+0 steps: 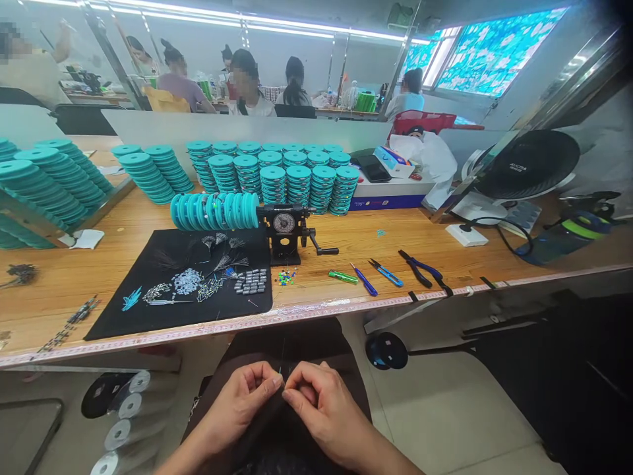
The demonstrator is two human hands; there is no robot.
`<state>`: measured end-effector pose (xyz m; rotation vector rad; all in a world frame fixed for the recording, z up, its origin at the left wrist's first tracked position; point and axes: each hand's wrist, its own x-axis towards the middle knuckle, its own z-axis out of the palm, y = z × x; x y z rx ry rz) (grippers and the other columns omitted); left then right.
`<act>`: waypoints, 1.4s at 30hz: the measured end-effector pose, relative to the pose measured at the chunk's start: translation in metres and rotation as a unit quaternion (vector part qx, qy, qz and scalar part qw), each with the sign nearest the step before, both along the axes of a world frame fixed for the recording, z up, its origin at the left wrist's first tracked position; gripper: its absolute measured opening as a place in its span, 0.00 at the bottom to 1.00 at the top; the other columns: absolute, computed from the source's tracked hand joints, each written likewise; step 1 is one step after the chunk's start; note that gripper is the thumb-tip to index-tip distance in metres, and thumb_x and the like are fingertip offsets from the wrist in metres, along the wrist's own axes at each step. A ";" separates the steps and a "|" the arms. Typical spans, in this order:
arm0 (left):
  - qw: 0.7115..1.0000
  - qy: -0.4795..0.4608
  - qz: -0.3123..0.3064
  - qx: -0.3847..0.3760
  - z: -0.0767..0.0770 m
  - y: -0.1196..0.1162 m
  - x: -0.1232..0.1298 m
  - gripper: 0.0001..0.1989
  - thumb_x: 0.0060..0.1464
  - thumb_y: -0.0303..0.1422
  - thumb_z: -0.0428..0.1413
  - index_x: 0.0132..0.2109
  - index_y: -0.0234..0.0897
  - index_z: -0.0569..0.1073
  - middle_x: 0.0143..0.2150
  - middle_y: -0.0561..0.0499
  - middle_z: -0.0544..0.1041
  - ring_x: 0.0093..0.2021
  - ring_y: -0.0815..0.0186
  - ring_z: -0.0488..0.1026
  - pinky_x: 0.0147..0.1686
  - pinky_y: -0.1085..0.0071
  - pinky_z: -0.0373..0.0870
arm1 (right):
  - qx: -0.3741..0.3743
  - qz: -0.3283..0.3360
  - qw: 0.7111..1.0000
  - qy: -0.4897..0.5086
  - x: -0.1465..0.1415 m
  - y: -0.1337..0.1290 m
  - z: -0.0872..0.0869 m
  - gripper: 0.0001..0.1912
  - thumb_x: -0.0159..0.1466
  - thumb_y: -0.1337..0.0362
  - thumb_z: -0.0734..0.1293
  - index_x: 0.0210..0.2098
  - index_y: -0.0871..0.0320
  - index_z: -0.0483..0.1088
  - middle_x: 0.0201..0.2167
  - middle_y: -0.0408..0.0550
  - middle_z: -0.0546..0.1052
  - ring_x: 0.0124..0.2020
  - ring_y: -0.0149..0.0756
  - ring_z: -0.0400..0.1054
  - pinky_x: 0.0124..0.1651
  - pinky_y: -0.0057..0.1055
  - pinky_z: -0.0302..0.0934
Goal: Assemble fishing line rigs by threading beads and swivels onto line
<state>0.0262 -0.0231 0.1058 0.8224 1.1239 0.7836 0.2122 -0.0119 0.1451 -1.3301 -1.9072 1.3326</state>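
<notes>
Over my lap, below the table edge, my left hand (250,394) and my right hand (319,402) meet almost tip to tip. Both are closed, thumb pinched against bent fingers. A very thin line (283,349) rises faintly from between the fingertips, with a tiny pale bit at the left ones; its finer details are too small to make out. Nearest on the table lies a black mat (192,318) bearing small piles of beads (186,282), grey weights (251,282), turquoise slivers (131,299) and wire bundles (221,264).
Behind the mat stands a hand-cranked winder (284,227) carrying turquoise spools (215,211). Stacked spools (298,185) line the back. Pliers (420,267), blue snips (386,272), a purple-handled tool (364,280) and a green tube (343,277) lie right. A fan (527,163) stands beyond.
</notes>
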 end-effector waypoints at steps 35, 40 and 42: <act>0.997 0.013 -0.070 0.041 0.040 -0.004 0.005 0.16 0.58 0.45 0.55 0.35 0.35 0.73 0.30 0.53 0.68 0.32 0.66 0.60 0.34 0.71 0.59 | 0.040 -0.035 0.998 0.023 0.005 -0.001 -0.009 0.07 0.67 0.60 0.65 0.35 0.55 0.73 0.24 0.41 0.66 0.29 0.35 0.58 0.33 0.30 0.52; 0.987 0.090 -0.085 0.099 0.042 -0.002 0.004 0.17 0.58 0.45 0.54 0.30 0.35 0.69 0.28 0.54 0.66 0.31 0.67 0.59 0.32 0.71 0.58 | 0.029 -0.028 0.998 0.050 0.004 0.003 -0.011 0.06 0.65 0.61 0.67 0.34 0.56 0.73 0.20 0.37 0.59 0.27 0.33 0.55 0.34 0.29 0.52; 0.991 0.059 -0.078 0.087 0.040 -0.001 0.003 0.16 0.57 0.44 0.56 0.30 0.35 0.70 0.28 0.54 0.67 0.31 0.67 0.60 0.33 0.72 0.58 | -0.037 -0.019 0.993 0.110 0.004 0.006 -0.015 0.07 0.65 0.60 0.67 0.33 0.57 0.72 0.21 0.37 0.60 0.25 0.30 0.53 0.30 0.28 0.50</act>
